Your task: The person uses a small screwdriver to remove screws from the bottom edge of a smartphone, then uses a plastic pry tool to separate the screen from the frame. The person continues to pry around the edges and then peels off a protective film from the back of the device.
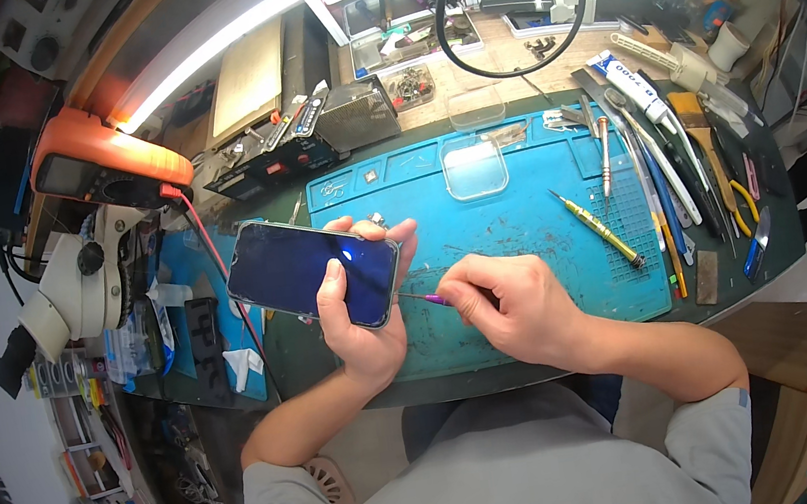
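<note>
My left hand (364, 342) is closed round a dark smartphone (304, 264), screen up, with the thumb lying on the glass and fingertips curled over the far edge. The phone's edges look worn or cracked. My right hand (511, 304) grips a thin tool with a purple handle (437, 298), its fine shaft reaching the phone's lower right edge. Both hands are over the blue repair mat (386, 192). To the right of my right hand lies a yellow screwdriver (597, 228), and a clear plastic tray (473, 165) sits beyond them.
An orange multimeter (106, 168) with a red lead and a white microscope body (70, 288) stand left. A bench device (272, 167) and parts boxes (408, 85) are behind. Several hand tools (652, 141) lie right. A black ring (517, 67) hangs above; a wooden cabinet (788, 351) is lower right.
</note>
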The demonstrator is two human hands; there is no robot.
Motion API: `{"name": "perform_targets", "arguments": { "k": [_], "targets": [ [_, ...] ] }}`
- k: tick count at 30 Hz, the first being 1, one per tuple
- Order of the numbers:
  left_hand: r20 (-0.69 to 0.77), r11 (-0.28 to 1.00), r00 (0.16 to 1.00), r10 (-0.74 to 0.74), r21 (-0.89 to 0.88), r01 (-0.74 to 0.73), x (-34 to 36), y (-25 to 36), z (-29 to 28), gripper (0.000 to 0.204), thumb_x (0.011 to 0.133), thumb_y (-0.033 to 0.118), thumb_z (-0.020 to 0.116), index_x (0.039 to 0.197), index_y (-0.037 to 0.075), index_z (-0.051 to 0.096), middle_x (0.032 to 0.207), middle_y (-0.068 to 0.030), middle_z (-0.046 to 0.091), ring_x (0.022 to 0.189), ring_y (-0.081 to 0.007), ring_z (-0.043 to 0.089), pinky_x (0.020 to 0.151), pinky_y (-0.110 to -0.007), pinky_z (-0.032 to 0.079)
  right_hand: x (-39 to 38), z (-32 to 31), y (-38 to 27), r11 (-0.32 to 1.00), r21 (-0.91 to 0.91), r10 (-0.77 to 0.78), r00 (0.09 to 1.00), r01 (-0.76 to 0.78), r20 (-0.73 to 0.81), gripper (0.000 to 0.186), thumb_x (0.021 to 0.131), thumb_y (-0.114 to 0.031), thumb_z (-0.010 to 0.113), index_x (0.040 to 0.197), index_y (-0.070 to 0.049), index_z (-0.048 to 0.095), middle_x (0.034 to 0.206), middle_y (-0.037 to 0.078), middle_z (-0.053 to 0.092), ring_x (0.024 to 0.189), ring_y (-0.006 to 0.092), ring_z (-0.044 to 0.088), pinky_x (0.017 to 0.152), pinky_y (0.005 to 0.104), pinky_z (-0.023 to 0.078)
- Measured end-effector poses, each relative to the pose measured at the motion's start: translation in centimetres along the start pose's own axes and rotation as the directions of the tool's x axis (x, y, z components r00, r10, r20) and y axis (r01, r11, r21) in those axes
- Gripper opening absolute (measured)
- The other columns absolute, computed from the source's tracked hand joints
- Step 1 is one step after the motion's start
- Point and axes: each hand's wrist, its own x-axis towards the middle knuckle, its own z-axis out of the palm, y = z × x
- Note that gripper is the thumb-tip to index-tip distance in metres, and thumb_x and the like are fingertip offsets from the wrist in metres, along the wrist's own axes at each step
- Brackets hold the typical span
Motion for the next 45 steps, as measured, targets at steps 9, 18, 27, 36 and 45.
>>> {"name": "perform_targets", "arguments": {
  "k": [9,18,27,36,45],
  "targets": [
    [-0.002,1.0,1.0,-0.024,-0.013,0.024,0.0,0.1,0.1,0.046,0.101,0.033,0.044,0.137,0.003,0.042,0.119,-0.0117,0.057,0.126,-0.0356,0.058,0.112,-0.051,0.047,0.3,-0.7,-1.0,0.984,0.076,0.156,0.984,-0.163,0.082,0.021,0.091,-0.02,0.076,0.098,-0.003,0.066,0.09,0.011,0.065,0.075,0.0242,0.066,0.067,0.0366,0.053],
    [0.02,1.0,0.999,-0.025,-0.013,0.026,0.1,0.1,0.0,0.045,0.102,0.033,0.045,0.136,0.004,0.042,0.118,-0.0117,0.057,0.126,-0.0354,0.058,0.113,-0.05,0.045,0.5,-1.0,-0.8,0.965,0.131,0.209,0.968,-0.228,0.139,0.026,0.092,-0.026,0.076,0.096,-0.003,0.067,0.092,0.01,0.068,0.076,0.0168,0.065,0.069,0.0347,0.053],
    [0.023,0.999,0.999,-0.032,-0.013,0.032,0.2,0.1,0.0,0.045,0.102,0.034,0.045,0.136,0.005,0.041,0.118,-0.0117,0.057,0.127,-0.0353,0.058,0.113,-0.05,0.045,0.7,-0.9,0.0,0.943,0.206,0.228,0.959,-0.26,0.166,0.024,0.093,-0.021,0.077,0.102,-0.003,0.064,0.096,0.001,0.061,0.072,0.0043,0.056,0.063,0.0221,0.045],
    [0.013,0.999,0.999,-0.042,-0.009,0.042,0.1,0.1,0.0,0.043,0.103,0.033,0.045,0.136,0.005,0.042,0.119,-0.0117,0.057,0.128,-0.0354,0.058,0.113,-0.05,0.045,0.7,-0.2,0.3,0.96,0.213,0.163,0.982,-0.179,0.092,0.025,0.103,-0.029,0.065,0.097,-0.005,0.068,0.083,-0.001,0.066,0.062,0.0034,0.053,0.053,0.0214,0.042],
    [0.016,0.999,0.999,-0.036,0.004,0.036,0.2,0.0,-0.2,0.043,0.102,0.032,0.046,0.136,0.006,0.042,0.118,-0.0115,0.058,0.128,-0.0352,0.057,0.113,-0.05,0.045,0.6,-0.7,0.0,0.92,0.262,0.252,0.951,-0.293,0.18,0.023,0.101,-0.024,0.067,0.103,-0.001,0.067,0.09,-0.001,0.064,0.069,0.0023,0.051,0.062,0.0199,0.043]
  ]
}}
